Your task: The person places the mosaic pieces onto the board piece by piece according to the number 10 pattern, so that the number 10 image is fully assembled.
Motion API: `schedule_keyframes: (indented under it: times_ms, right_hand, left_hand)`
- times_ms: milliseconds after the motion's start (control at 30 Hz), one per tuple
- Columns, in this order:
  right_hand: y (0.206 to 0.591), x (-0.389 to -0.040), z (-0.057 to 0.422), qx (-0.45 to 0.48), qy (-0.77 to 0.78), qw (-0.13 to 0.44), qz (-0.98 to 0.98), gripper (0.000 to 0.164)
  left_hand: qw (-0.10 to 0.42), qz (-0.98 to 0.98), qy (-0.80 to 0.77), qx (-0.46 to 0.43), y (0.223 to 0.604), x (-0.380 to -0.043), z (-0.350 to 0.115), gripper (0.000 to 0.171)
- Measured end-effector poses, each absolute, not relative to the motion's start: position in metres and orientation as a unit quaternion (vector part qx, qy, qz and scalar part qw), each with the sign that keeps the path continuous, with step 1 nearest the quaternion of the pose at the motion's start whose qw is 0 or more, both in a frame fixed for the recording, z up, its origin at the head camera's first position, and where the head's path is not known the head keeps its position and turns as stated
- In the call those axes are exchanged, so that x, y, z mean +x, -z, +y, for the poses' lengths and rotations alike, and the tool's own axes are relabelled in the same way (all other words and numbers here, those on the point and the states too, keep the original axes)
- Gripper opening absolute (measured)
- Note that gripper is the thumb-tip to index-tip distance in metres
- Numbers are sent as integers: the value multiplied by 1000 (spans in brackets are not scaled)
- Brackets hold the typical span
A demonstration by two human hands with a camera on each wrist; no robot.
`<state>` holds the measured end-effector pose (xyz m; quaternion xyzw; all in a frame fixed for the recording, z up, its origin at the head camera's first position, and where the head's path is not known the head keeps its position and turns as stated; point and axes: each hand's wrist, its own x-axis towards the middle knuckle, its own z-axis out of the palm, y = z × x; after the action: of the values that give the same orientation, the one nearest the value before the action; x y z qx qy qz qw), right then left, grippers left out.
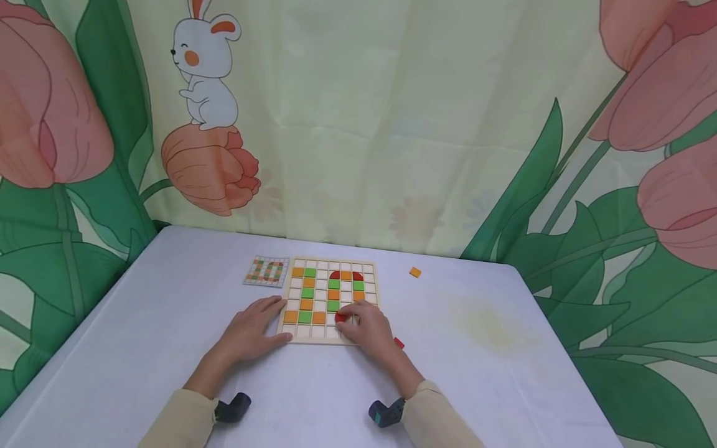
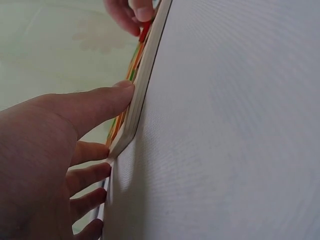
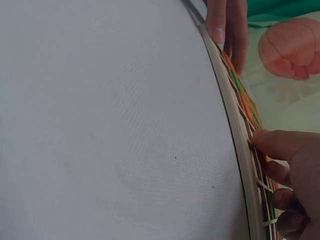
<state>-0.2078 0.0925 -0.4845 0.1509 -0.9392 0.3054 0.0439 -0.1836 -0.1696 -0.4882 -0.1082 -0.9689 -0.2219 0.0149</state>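
A wooden grid board (image 1: 322, 340) lies on the table, with orange and green square tiles and two red rounded tiles (image 1: 357, 276) in its cells. My left hand (image 1: 249, 330) rests at the board's left edge, thumb (image 2: 107, 102) on the near corner and the other fingers spread along the side. Between thumb and fingers, my right hand (image 1: 370, 326) pinches a red rounded tile (image 1: 339, 318) at a cell in the lower part of the grid, just below a green tile (image 1: 333, 305). The right hand hides some lower right cells.
A small card (image 1: 266, 272) printed with a coloured grid pattern lies beside the board's upper left. One loose orange tile (image 1: 414, 272) is off to the right, and a red tile (image 1: 399, 343) lies by the right wrist. A printed curtain (image 1: 358, 124) hangs behind the table.
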Motion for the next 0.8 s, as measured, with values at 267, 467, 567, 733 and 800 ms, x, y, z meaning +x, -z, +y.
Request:
schedule_keyframes:
  times_ms: [267, 467, 567, 733, 800]
  right_hand:
    - [480, -208, 94, 164, -297, 46, -940, 26]
    - [480, -214, 95, 214, -294, 39, -931, 22]
    - [481, -216, 95, 232, -290, 34, -928, 22]
    - [482, -217, 92, 208, -286, 48, -934, 23]
    - [482, -217, 90, 191, -282, 51, -939, 28]
  left_hand:
    - [14, -970, 218, -106, 485, -182, -168, 77]
    - [13, -971, 213, -107, 486, -183, -169, 77]
    - [11, -970, 215, -109, 486, -183, -169, 77]
    - [8, -969, 220, -112, 484, -181, -169, 77]
    - [8, -969, 220, -113, 484, -181, -169, 76]
